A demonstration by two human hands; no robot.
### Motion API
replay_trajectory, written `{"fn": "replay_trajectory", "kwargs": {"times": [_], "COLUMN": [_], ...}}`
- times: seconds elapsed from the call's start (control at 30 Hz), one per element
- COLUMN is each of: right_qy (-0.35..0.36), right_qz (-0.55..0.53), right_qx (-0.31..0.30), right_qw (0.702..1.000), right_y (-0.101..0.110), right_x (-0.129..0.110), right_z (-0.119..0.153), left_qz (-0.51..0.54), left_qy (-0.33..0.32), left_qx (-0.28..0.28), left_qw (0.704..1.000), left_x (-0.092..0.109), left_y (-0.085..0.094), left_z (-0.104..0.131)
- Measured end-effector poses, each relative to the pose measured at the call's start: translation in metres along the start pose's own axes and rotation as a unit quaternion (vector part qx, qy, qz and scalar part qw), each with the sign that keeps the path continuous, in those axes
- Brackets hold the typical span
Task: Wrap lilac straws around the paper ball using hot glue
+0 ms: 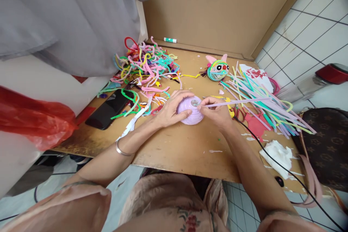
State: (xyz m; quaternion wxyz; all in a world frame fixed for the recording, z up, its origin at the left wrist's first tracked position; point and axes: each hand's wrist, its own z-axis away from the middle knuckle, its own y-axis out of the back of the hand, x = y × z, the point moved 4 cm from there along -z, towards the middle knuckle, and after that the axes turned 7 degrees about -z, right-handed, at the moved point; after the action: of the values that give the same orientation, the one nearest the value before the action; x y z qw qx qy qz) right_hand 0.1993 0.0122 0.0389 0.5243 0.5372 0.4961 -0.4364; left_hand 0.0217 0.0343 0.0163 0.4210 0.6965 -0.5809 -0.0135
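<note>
A round ball (190,116) wrapped in lilac pipe cleaner sits near the middle of the table, with a small clear patch showing on its top. My left hand (175,110) is wrapped round the ball's left side, thumb on the front. At the right edge of that patch, my right hand (214,110) pinches a lilac pipe cleaner (239,102), whose free length sticks out to the right. Behind and to the right stands a decorated ball (217,70) with pink ears, eyes and a red nose.
A tangled heap of coloured pipe cleaners (146,61) lies back left, beside a black phone (108,110). Straight pipe cleaners (272,105), a black cable (274,159), white tissue (277,156) and a brown bag (326,145) are at the right. A glue stick (170,40) lies at the back.
</note>
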Motion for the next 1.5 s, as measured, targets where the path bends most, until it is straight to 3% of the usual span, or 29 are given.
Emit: {"fn": "replay_trajectory", "kwargs": {"times": [0.37, 0.7, 1.5], "right_qy": [-0.001, 0.009, 0.003], "right_qz": [-0.009, -0.001, -0.014], "right_qx": [0.007, -0.007, -0.003], "right_qw": [1.0, 1.0, 1.0], "right_y": [0.0016, 0.002, 0.0014], "right_x": [-0.0001, -0.0003, 0.0034], "right_z": [-0.0002, -0.0014, -0.0013], "left_qz": [0.046, 0.093, 0.064], "left_qy": [0.0, 0.068, -0.025], "left_qx": [0.021, 0.006, 0.018], "left_qw": [0.999, 0.993, 0.997], "left_x": [0.004, -0.0016, 0.0035], "left_y": [0.004, 0.0009, 0.0036], "left_z": [-0.0001, 0.0014, -0.0026]}}
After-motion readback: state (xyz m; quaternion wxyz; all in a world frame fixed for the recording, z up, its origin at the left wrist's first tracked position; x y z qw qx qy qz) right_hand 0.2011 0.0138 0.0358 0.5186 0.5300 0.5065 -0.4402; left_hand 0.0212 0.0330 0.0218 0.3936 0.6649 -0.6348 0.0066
